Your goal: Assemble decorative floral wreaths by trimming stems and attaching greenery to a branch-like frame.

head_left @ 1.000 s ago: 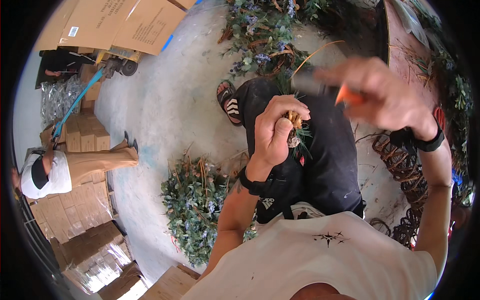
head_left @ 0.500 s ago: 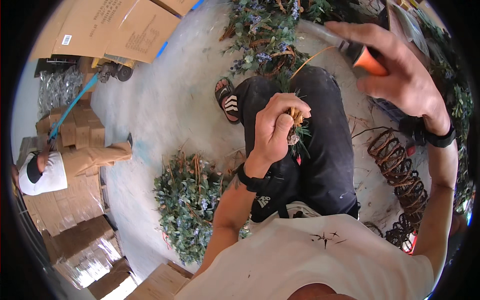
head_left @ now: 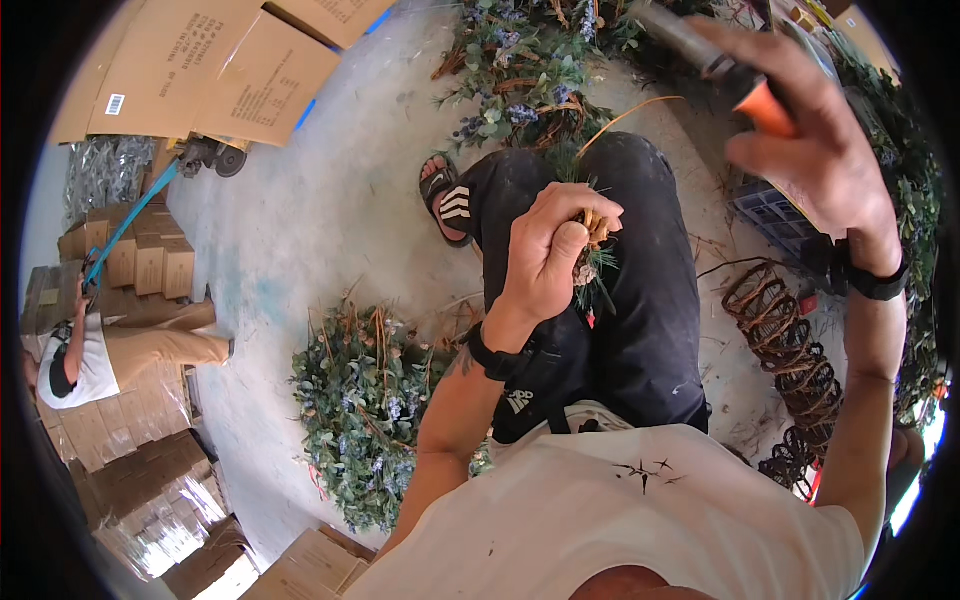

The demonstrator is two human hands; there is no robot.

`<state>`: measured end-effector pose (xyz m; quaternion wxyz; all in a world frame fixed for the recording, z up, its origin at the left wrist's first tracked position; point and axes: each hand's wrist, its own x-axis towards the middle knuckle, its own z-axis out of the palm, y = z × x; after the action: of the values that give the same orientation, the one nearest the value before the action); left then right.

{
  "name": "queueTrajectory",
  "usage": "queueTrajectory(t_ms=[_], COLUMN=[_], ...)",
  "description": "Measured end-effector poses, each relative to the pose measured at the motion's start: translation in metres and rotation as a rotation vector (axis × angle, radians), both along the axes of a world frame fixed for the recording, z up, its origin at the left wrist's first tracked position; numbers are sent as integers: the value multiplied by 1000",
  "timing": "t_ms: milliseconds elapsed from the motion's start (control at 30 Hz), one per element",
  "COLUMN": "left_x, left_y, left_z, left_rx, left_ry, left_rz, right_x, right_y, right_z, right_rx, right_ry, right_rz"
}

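Above my thighs, my left hand is closed round a small bundle of greenery with light-brown stems and green needles. A thin orange-yellow strand curves up from near my knees. Raised at the upper right, my right hand holds a tool with an orange-and-black handle and a long grey end. Motion blurs the hand and the tool, so I cannot tell its exact kind. The tool is apart from the bundle.
Leafy garlands with blue-purple flowers lie ahead and at left. A coil of brown vine and a blue crate are at right. Cardboard boxes stand at left, where another person holds a blue strap or handle.
My right hand and the tool have shifted slightly right; the tool's grey end has risen. My left hand keeps its hold. The other person at far left has moved a little.
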<state>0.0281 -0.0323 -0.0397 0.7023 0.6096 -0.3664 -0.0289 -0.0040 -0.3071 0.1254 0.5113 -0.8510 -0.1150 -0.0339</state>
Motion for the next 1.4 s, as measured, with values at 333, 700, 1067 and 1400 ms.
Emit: queueTrajectory(t_ms=[333,700,1067,1400], left_x=[6,2,8,39], left_y=[15,13,13,6], left_z=[28,33,35,40], left_rx=[143,137,134,279], left_ry=[-598,-816,-19,-97], left_rz=[317,365,-134,12], right_x=[-72,-142,-145,-91], right_y=[-94,-221,-291,-154], right_z=[-75,-150,-218,-162], right_rx=[-243,-823,-847,-394], right_ry=[-33,212,156,-375], right_rz=[-480,-883,-657,-443])
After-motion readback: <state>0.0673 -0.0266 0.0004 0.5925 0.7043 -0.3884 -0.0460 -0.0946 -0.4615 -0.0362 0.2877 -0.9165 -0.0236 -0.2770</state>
